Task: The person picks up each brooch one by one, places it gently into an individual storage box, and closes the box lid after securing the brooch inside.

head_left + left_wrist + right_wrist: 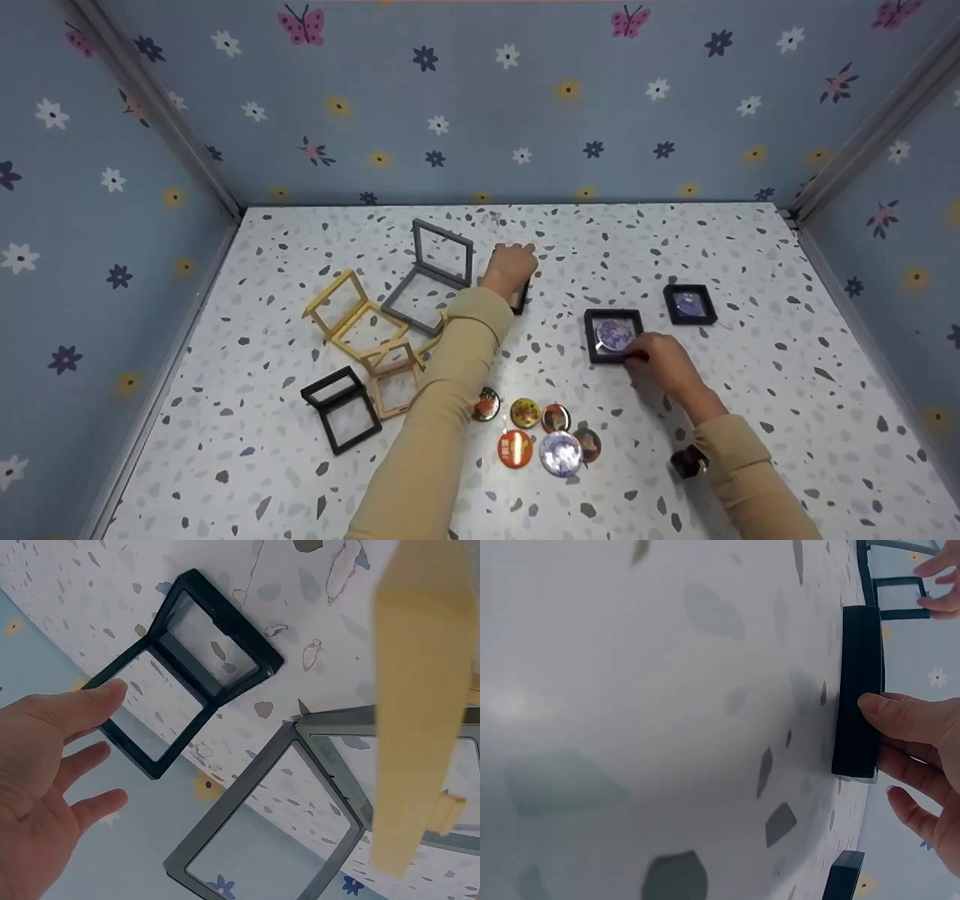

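In the head view, my left hand (511, 268) is at a small open black display frame (523, 300), which it partly covers. The left wrist view shows that black frame (169, 654) unfolded at its hinge, my left thumb and a finger pinching one edge of its raised half. My right hand (664, 367) holds the near right corner of a closed black frame (589, 337), with a purple round badge (613, 335) inside. From the right wrist, my thumb lies on the side of this frame (857, 660), with fingers behind it.
Open grey (405, 289), yellow (330, 330), beige (375, 390) and black (326, 427) frames stand at left. Several round badges lie at front centre, including a red one (515, 448) and a purple one (561, 454). Another closed black frame (701, 320) with a badge lies at right.
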`<action>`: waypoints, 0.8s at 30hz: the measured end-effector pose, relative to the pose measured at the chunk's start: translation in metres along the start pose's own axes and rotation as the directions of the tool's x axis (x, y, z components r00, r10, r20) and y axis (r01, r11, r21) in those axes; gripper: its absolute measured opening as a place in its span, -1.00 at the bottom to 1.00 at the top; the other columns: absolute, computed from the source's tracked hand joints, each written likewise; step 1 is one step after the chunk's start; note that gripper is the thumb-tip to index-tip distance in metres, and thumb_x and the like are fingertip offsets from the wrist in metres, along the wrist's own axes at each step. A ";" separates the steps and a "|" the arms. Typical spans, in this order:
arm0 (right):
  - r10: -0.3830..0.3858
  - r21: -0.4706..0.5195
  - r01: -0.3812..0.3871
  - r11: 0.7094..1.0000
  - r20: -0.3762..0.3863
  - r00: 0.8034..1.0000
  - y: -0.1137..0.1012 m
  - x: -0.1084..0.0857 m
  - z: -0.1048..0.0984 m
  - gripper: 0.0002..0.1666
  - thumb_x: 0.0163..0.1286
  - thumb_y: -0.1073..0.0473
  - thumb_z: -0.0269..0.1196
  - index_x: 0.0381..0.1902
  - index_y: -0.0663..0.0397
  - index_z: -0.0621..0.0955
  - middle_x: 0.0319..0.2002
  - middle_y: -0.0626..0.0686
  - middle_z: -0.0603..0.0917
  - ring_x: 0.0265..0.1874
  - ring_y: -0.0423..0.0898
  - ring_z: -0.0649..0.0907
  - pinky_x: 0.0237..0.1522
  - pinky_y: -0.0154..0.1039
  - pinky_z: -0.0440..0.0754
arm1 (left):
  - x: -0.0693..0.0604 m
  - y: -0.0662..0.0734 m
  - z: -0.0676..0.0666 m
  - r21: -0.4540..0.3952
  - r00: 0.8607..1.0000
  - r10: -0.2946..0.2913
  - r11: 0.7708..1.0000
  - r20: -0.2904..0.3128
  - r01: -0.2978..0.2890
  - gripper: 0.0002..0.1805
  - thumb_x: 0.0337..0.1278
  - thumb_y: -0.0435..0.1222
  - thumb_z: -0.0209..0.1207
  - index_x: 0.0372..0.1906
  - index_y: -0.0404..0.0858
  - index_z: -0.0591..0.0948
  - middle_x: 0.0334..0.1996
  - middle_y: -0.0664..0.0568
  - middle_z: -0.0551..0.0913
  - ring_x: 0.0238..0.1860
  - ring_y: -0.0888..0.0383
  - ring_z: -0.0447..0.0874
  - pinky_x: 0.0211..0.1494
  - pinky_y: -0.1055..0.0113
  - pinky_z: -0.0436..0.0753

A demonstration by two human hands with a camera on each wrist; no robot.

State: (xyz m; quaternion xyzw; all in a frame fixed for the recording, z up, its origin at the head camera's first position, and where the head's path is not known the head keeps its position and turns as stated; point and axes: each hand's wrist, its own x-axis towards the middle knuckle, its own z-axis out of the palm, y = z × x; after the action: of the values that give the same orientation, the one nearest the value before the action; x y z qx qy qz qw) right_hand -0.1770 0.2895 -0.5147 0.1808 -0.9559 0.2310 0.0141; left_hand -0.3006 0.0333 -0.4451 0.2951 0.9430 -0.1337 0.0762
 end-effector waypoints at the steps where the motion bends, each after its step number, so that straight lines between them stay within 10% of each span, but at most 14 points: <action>1: 0.002 -0.004 -0.002 1.000 -0.002 1.000 0.001 0.001 -0.001 -0.86 -0.07 0.39 0.34 -0.45 0.22 0.66 -0.43 0.11 0.63 -0.38 0.05 0.59 -0.24 -0.06 0.51 | 0.000 -0.001 0.001 -0.009 1.000 0.001 1.000 -0.003 -0.001 -0.76 0.13 -0.38 0.08 -0.10 -0.17 0.59 0.09 0.01 0.39 -0.02 0.06 0.44 -0.02 0.15 0.46; 24: 0.087 -0.028 -0.087 0.996 0.022 0.996 0.028 0.023 -0.014 -0.84 0.00 0.40 0.29 -0.37 0.23 0.65 -0.35 0.17 0.63 -0.31 0.09 0.59 -0.17 -0.03 0.49 | -0.013 -0.003 0.013 -0.145 0.996 0.059 0.987 -0.074 -0.069 -0.75 0.13 -0.48 0.03 -0.10 -0.28 0.58 0.09 -0.12 0.40 -0.12 -0.01 0.53 -0.15 0.29 0.55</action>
State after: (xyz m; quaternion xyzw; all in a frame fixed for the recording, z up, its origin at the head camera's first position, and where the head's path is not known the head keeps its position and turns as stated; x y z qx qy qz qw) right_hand -0.2092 0.3108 -0.5120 0.1415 -0.9660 0.2162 -0.0045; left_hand -0.2908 0.0200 -0.4537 0.3233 0.9424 -0.0509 0.0692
